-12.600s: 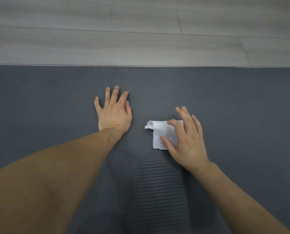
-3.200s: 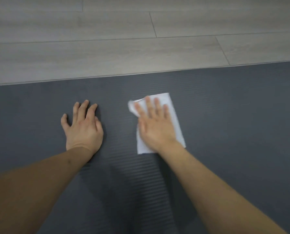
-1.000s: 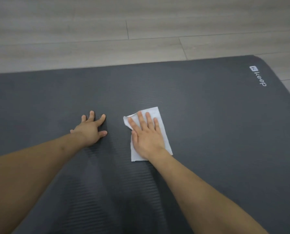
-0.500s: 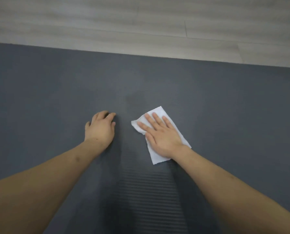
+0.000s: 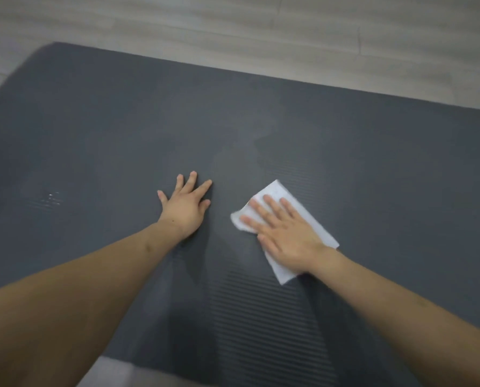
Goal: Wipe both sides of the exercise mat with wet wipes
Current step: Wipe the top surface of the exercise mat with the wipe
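Note:
A dark grey ribbed exercise mat (image 5: 99, 135) lies flat on the floor and fills most of the view. Its rounded far-left corner shows at the upper left. My right hand (image 5: 284, 233) lies flat with straight fingers on a white wet wipe (image 5: 282, 191), pressing it onto the mat right of centre. My left hand (image 5: 187, 206) rests palm down on the mat, fingers spread, a little to the left of the wipe. Faint damp streaks show on the mat beyond both hands.
Light grey wood-look floor (image 5: 261, 32) runs along the mat's far edge. A strip of the floor (image 5: 113, 371) also shows past the mat's near edge at the bottom left. A small wet glint (image 5: 51, 198) sits on the mat at the left.
The view has swung left, bringing the mat's far-left corner into sight. My left hand has uncurled and now lies flat with fingers spread. My right hand stays flat on the wipe.

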`<state>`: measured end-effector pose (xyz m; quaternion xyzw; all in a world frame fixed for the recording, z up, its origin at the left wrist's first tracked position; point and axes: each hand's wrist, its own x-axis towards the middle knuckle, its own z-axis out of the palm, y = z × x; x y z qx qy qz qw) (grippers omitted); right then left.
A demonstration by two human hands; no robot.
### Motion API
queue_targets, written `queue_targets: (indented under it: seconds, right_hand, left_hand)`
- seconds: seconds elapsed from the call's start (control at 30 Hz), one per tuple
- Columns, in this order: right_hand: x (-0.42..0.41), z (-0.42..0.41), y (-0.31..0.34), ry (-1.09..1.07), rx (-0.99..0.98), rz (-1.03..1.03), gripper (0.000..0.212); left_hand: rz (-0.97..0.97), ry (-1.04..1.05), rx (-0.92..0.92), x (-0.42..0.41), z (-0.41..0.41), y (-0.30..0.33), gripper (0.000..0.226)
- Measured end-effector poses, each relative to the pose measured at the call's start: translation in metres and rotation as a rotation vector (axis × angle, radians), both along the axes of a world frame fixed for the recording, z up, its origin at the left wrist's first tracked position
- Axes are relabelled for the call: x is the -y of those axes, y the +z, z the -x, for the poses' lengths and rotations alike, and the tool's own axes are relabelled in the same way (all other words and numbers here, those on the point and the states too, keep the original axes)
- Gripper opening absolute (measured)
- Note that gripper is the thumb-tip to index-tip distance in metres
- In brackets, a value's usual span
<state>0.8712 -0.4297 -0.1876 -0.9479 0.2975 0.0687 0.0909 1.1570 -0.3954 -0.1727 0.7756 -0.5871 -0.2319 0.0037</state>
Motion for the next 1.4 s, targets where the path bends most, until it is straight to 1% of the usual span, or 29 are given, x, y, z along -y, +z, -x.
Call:
queue_targets:
  seconds: [0.1,0.2,0.27,0.37,0.4,0.47,0.53,0.67,0.8,0.87,0.93,0.97,1.0,1.03,1.1,1.13,1.2,1.3,1.33,1.4]
  right_hand:
    - [-0.055,0.002,0.001,0.205,0.000,-0.018,0.055]
    - [-0.041,0.002,0.004,0.279,0.018,-0.019,0.053]
    - [-0.005,-0.009,0.004,0.181,0.018,-0.006,0.052]
    - [0.045,-0.035,0.006,-0.052,0.022,-0.006,0.053]
    - [0.053,-0.041,0.005,-0.095,0.014,0.000,0.053]
    - [0.053,-0.048,0.001,-0.113,-0.001,0.013,0.054]
    - [0.030,-0.048,0.001,-0.029,-0.003,0.014,0.054]
    - [-0.053,-0.042,0.000,0.280,0.004,-0.023,0.054]
    - [-0.150,-0.025,-0.003,0.594,0.050,-0.058,0.053]
    - [-0.168,-0.019,-0.002,0.667,0.070,-0.074,0.052]
    - [-0.156,-0.020,-0.006,0.730,0.092,-0.046,0.052]
    - [-0.139,-0.025,-0.011,0.723,0.075,-0.005,0.052]
    - [-0.115,-0.031,-0.013,0.664,0.061,0.042,0.051]
    - [-0.086,-0.039,-0.015,0.557,0.057,0.072,0.051]
    - [-0.030,-0.052,-0.007,0.324,0.032,0.053,0.054]
    - [-0.011,-0.055,-0.002,0.246,0.003,0.026,0.054]
    - [0.002,-0.061,0.000,0.176,-0.009,0.008,0.054]
    - [-0.033,-0.065,0.000,0.177,0.012,0.026,0.057]
    - [-0.054,-0.063,0.000,0.234,0.018,0.016,0.058]
    - [-0.106,-0.054,0.001,0.429,0.035,-0.037,0.056]
  left_hand:
    - [0.073,-0.061,0.053,-0.025,-0.004,-0.006,0.049]
    - [0.147,-0.062,0.140,-0.055,-0.006,-0.004,0.047]
    - [0.164,-0.030,0.161,-0.073,-0.006,-0.001,0.046]
    - [0.142,0.027,0.172,-0.101,-0.007,0.000,0.046]
    - [0.140,0.051,0.172,-0.109,-0.008,-0.001,0.046]
    - [0.137,0.088,0.165,-0.125,-0.011,-0.003,0.047]
    - [0.133,0.111,0.160,-0.140,-0.014,-0.003,0.047]
    - [0.110,0.140,0.132,-0.169,-0.017,-0.004,0.049]
    - [0.112,0.138,0.153,-0.188,-0.014,-0.005,0.050]
    - [0.098,0.181,0.167,-0.195,-0.014,-0.004,0.050]
    - [0.050,0.199,0.147,-0.200,-0.014,-0.005,0.052]
    - [0.022,0.189,0.131,-0.200,-0.016,-0.005,0.053]
    - [-0.011,0.176,0.113,-0.200,-0.017,-0.004,0.054]
    - [-0.044,0.163,0.093,-0.199,-0.020,-0.003,0.054]
    - [-0.108,0.135,0.062,-0.197,-0.025,0.000,0.056]
    - [-0.133,0.121,0.058,-0.195,-0.027,0.002,0.057]
    - [-0.173,0.104,0.054,-0.192,-0.031,0.006,0.058]
    - [-0.216,0.085,0.042,-0.189,-0.034,0.011,0.060]
    - [-0.222,0.082,0.043,-0.188,-0.034,0.012,0.060]
    - [-0.229,0.084,0.039,-0.188,-0.034,0.013,0.061]
